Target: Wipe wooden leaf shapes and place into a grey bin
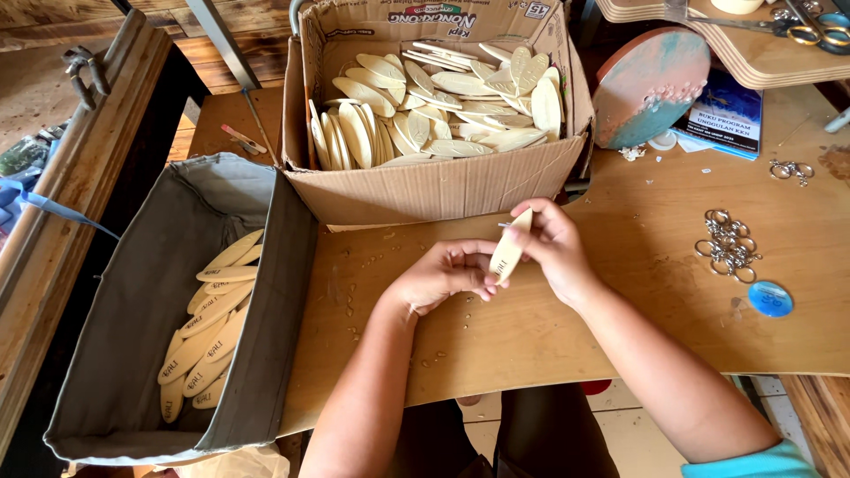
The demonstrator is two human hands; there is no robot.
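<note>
Both forearms reach out over a wooden worktop [531, 336], where the left hand [443, 276] and the right hand [553, 243] pinch one pale oval wooden tag [510, 248] between their fingertips, holding it upright just in front of a cardboard box [425, 190]. That box is heaped with blank tags [443, 97], while only about a dozen lettered tags [208, 332] lie in the grey fabric bin [274, 292] at the left, so by the look of it most of the pile remains to be handled. Metal key rings [728, 243] lie in a cluster well off to the right, beside a small blue disc [769, 298].
</note>
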